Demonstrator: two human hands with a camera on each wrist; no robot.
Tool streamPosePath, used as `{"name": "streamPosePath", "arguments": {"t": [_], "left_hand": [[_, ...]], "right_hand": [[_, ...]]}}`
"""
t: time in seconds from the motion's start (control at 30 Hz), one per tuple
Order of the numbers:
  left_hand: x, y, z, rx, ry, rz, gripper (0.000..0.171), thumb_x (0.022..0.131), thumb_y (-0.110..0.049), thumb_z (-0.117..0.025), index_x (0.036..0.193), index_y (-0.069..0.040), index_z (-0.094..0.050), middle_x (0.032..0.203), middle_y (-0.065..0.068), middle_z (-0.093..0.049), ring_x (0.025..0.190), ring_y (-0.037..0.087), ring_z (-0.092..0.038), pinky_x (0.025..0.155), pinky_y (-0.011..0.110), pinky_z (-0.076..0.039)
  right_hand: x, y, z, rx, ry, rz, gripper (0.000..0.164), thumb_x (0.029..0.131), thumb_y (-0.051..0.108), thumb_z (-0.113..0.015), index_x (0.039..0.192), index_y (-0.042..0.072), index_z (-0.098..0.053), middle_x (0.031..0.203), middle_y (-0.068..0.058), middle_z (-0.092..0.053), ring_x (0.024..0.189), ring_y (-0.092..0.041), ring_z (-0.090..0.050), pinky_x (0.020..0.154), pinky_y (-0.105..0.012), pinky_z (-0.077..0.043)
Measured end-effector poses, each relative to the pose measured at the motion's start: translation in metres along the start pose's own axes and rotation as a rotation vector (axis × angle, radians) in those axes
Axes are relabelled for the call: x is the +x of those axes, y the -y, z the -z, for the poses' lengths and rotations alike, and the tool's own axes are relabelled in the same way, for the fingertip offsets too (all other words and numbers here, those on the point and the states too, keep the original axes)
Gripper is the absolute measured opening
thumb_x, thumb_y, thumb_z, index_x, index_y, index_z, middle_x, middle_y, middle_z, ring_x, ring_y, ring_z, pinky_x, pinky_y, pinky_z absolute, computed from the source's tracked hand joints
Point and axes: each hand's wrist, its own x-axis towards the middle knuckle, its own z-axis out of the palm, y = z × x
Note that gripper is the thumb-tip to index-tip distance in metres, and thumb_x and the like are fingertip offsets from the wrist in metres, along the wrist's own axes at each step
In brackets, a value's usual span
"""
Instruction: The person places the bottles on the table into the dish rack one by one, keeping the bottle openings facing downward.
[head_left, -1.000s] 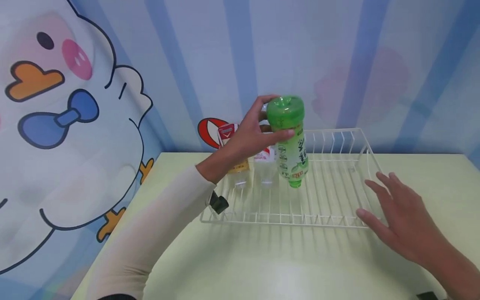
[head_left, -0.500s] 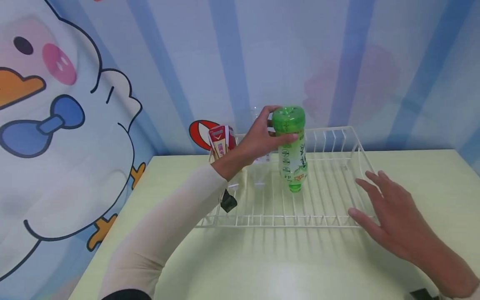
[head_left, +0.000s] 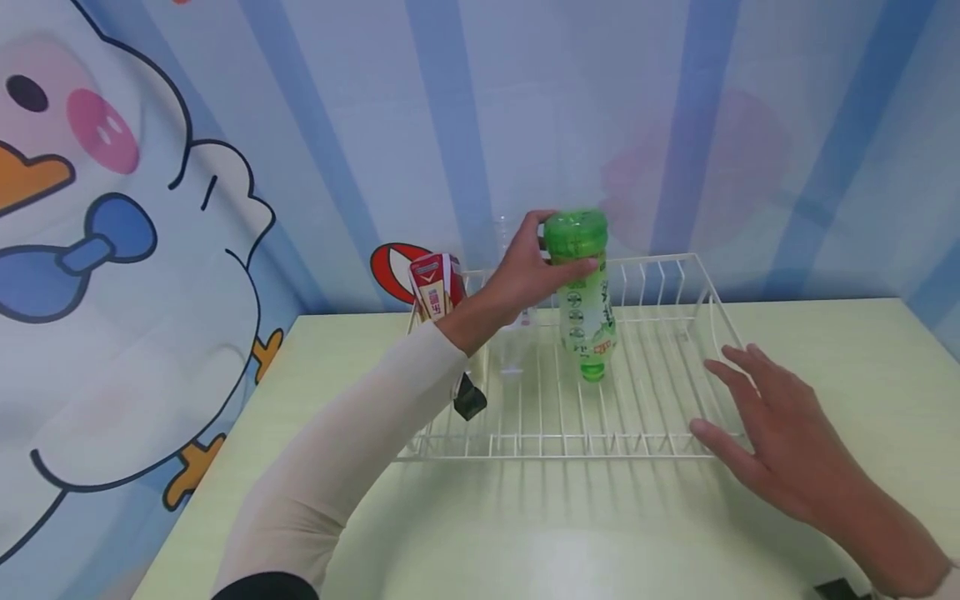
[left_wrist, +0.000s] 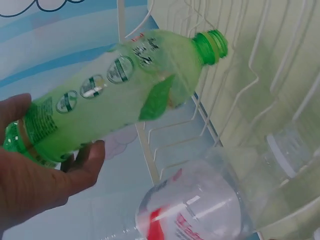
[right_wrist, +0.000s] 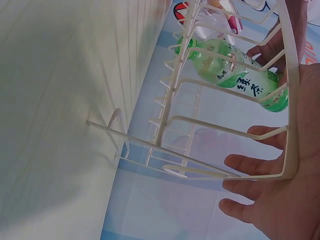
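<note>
A green plastic bottle (head_left: 588,304) with a printed label stands upside down over the white wire rack (head_left: 555,457). My left hand (head_left: 525,271) grips it near its base, thumb in front and fingers behind. In the left wrist view the bottle's threaded mouth (left_wrist: 215,46) shows no cap and is close to the rack's wires. A clear bottle (left_wrist: 195,205) with a red and white label is inverted to its left, partly behind my left hand. My right hand (head_left: 780,433), fingers spread, is at the rack's right side; whether it touches the wire is unclear.
A red and yellow labelled item (head_left: 437,285) stands at the rack's left end, partly hidden by my left forearm. The rack sits on a pale yellow-green table (head_left: 570,533). A striped blue wall (head_left: 570,108) with cartoon prints rises behind.
The green bottle comes slightly lower toward the rack with my left hand, then hardly moves. My right hand stays beside the rack. The head view shifts a little.
</note>
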Motion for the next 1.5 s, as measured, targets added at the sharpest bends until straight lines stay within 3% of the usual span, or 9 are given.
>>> {"name": "streamPosePath", "arguments": {"t": [0.33, 0.6, 0.83, 1.0, 1.2, 1.5], "left_hand": [[0.013, 0.005, -0.013, 0.114, -0.089, 0.085, 0.082, 0.09, -0.026, -0.075, 0.153, -0.016, -0.023, 0.135, 0.004, -0.049, 0.122, 0.021, -0.053, 0.099, 0.041, -0.049], [0.033, 0.01, -0.028, 0.288, -0.227, 0.093, 0.086, 0.088, -0.024, -0.078, 0.154, -0.021, -0.022, 0.132, 0.009, -0.055, 0.116, 0.023, -0.057, 0.09, 0.036, -0.052], [0.046, 0.013, -0.04, 0.355, -0.285, 0.182, 0.085, 0.087, -0.019, -0.078, 0.153, -0.025, -0.024, 0.125, 0.01, -0.056, 0.114, 0.023, -0.055, 0.087, 0.034, -0.053], [0.052, 0.015, -0.04, 0.391, -0.292, 0.224, 0.09, 0.087, -0.016, -0.077, 0.155, -0.025, -0.019, 0.124, 0.011, -0.06, 0.112, 0.023, -0.058, 0.086, 0.034, -0.053], [0.048, 0.015, -0.036, 0.419, -0.26, 0.233, 0.097, 0.089, -0.02, -0.075, 0.159, -0.023, -0.008, 0.13, 0.012, -0.058, 0.117, 0.026, -0.057, 0.092, 0.034, -0.051], [0.028, -0.002, -0.02, 0.431, -0.197, 0.146, 0.095, 0.093, -0.031, -0.071, 0.159, -0.022, -0.004, 0.142, 0.014, -0.048, 0.134, 0.027, -0.043, 0.103, 0.039, -0.045]], "right_hand": [[-0.001, -0.004, -0.001, 0.003, -0.026, 0.017, 0.065, 0.093, 0.043, -0.066, 0.137, -0.002, -0.05, 0.139, -0.029, -0.047, 0.137, -0.048, -0.034, 0.097, -0.072, -0.028], [-0.001, -0.003, -0.001, 0.038, -0.035, 0.031, 0.064, 0.093, 0.042, -0.066, 0.137, -0.001, -0.05, 0.14, -0.028, -0.047, 0.139, -0.046, -0.033, 0.1, -0.07, -0.027], [-0.002, 0.0, -0.001, 0.045, -0.049, 0.032, 0.063, 0.093, 0.044, -0.065, 0.136, -0.002, -0.051, 0.138, -0.028, -0.049, 0.14, -0.045, -0.033, 0.097, -0.07, -0.029], [-0.001, 0.0, -0.001, 0.048, -0.061, 0.047, 0.066, 0.094, 0.047, -0.063, 0.135, -0.002, -0.051, 0.138, -0.027, -0.049, 0.138, -0.046, -0.034, 0.095, -0.07, -0.03], [0.0, 0.001, -0.002, 0.052, -0.069, 0.055, 0.066, 0.094, 0.048, -0.062, 0.135, -0.002, -0.051, 0.137, -0.028, -0.05, 0.137, -0.048, -0.035, 0.095, -0.071, -0.03], [0.001, 0.0, -0.002, 0.055, -0.081, 0.061, 0.066, 0.094, 0.049, -0.062, 0.134, -0.003, -0.052, 0.136, -0.028, -0.051, 0.134, -0.05, -0.037, 0.095, -0.071, -0.031]]}}
